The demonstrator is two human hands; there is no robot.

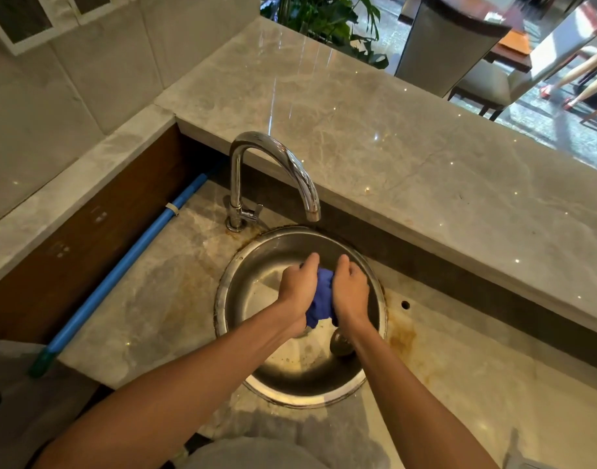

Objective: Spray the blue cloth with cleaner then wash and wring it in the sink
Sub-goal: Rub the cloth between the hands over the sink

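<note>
- The crumpled dark blue cloth [320,297] sits bunched between the two hands, held above the bowl of the round stainless steel sink [290,387], a little toward the sink's far side and well short of the drain.
- The left hand [299,287] grips the cloth's left flank with fingers curled round it and the thumb reaching forward over the top.
- The right hand [350,289] grips the right flank in the same curled way, its knuckles facing up; the two hands are almost touching, parted only by the strip of blue that shows between them.
- The visible strip of cloth runs near to far, from a loose tail hanging at the wrists to a small tuft by the thumbs, so its long axis lies along the forearms and not across them.
- Neither hand is nearer: both are already on the cloth, one on each side.
- The curved chrome tap [273,170] stands behind the sink; its spout ends above the far rim, just beyond the hands. I cannot tell whether water is running.
- Judgement: this looks like the squeeze or wring step; a proper twist would call for the hands to turn opposite ways about that near-to-far axis.
- A long blue pole [128,265] lies on the grey marble counter [148,299], well to the left.
</note>
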